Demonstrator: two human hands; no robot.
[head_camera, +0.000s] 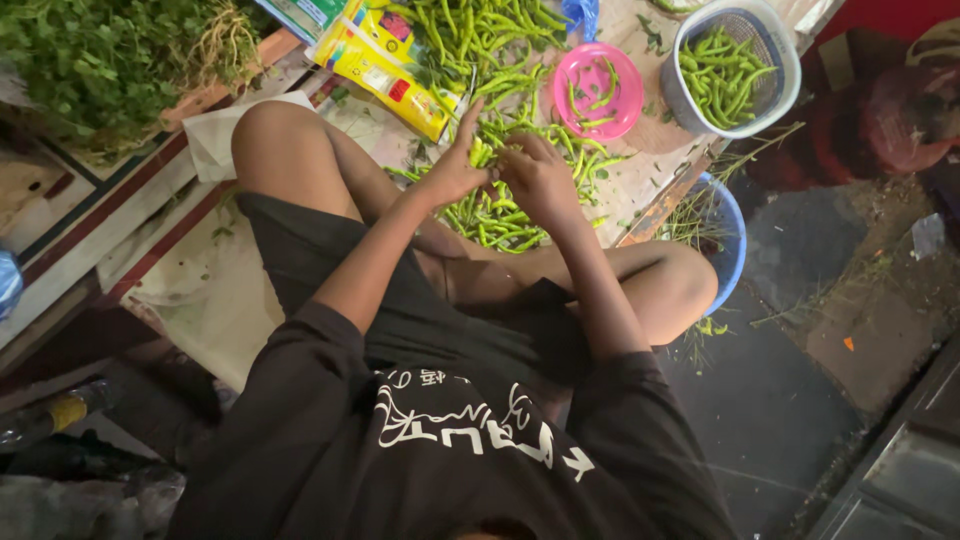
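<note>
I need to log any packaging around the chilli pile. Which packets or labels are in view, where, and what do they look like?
Yellow packet: flat, oblong, with a red patch, lying left of the green chillies, above the left hand.
Green-and-white packet: flat, at the top edge beside the yellow one, partly cut off.

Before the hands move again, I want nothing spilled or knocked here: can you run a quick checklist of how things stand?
1. Left hand and right hand both on the green chilli pile: ok.
2. What each hand grips: cannot tell.
3. Pink bowl upright, a few chillies inside: ok.
4. White basket upright, holding chillies: ok.
5. Yellow packet lying flat beside the pile: ok.
6. Blue tub by the knee, contents: cannot tell.
</note>
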